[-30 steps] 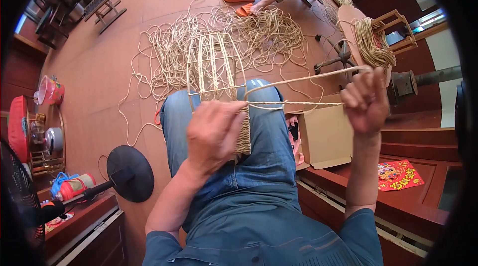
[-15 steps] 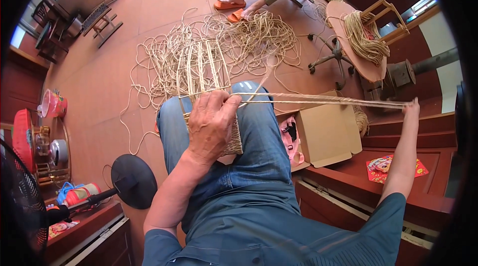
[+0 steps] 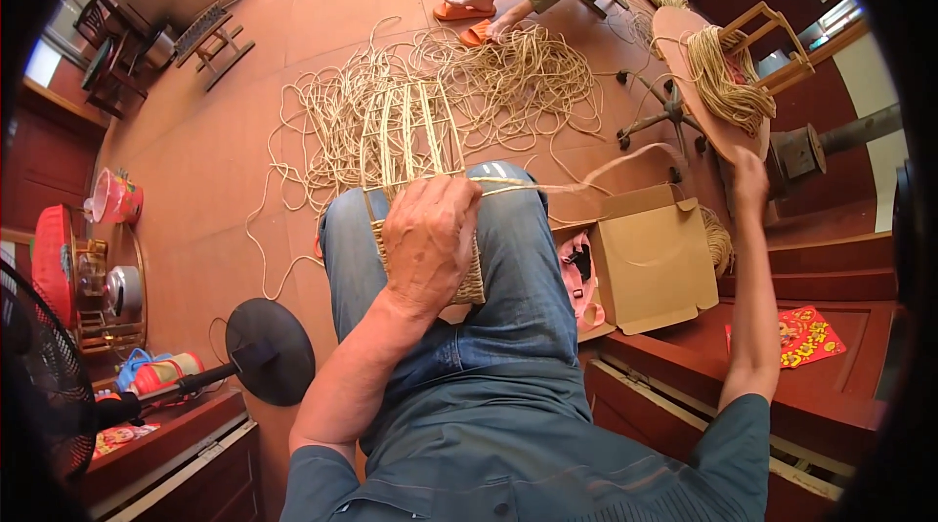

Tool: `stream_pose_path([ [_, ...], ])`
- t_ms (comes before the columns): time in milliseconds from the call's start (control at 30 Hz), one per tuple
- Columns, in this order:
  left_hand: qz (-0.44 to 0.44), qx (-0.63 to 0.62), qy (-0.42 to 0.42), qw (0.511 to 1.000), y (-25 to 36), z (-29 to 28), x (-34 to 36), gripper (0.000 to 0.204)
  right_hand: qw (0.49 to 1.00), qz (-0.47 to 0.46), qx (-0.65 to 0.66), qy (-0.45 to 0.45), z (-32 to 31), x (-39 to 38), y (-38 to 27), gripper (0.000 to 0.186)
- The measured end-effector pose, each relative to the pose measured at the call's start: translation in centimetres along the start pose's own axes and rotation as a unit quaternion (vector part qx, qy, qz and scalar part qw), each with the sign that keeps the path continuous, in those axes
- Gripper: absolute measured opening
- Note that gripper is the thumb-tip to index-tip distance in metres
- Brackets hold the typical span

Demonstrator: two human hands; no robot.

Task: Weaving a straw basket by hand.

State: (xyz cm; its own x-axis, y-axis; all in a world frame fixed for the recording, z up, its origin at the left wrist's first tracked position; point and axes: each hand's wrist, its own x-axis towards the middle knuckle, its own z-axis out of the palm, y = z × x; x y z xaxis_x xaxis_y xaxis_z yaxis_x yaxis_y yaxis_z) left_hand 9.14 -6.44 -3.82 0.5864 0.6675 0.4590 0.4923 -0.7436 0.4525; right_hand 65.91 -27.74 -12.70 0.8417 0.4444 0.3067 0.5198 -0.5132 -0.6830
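Observation:
A small frame strung with lengthwise pale cords lies on my lap, its far end above the floor. The part nearest me is a tightly woven cord panel. My left hand is closed over the frame where the weave meets the bare strands. From beside that hand a loose length of cord runs right and curves up in a blurred loop. My right hand is stretched far out to the right, near the oval board's lower end. Its fingers are too blurred to make out.
Tangled cord covers the floor ahead. An open cardboard box stands right of my knee. Beyond it, an oval board on a wheeled base holds a cord coil. A black round fan base is left. Another person in orange slippers sits ahead.
My right hand has moved up and slightly inward. The cords stretched taut between my hands have slackened into a curving loop. My left hand stays on the frame; the whole view has shifted slightly.

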Motion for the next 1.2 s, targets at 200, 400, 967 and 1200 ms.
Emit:
stream_pose_path([
  [200,-0.047,-0.081,0.022,0.995,-0.1,0.2,-0.1,0.019,0.905,-0.336,0.084,-0.249,9.2,-17.8,-28.3,0.026],
  [400,-0.065,-0.09,0.009,0.994,0.1,0.4,0.0,0.037,0.858,-0.413,0.125,-0.278,13.7,-22.9,-33.0,0.025],
  [967,-0.05,-0.046,0.057,0.996,0.2,0.9,0.1,0.042,0.946,-0.242,0.101,-0.188,8.7,-16.0,-25.4,0.031],
  [1200,-0.045,-0.079,0.047,0.995,0.1,1.3,0.1,0.044,0.858,-0.276,0.279,-0.33,13.2,-25.6,-31.5,0.036],
])
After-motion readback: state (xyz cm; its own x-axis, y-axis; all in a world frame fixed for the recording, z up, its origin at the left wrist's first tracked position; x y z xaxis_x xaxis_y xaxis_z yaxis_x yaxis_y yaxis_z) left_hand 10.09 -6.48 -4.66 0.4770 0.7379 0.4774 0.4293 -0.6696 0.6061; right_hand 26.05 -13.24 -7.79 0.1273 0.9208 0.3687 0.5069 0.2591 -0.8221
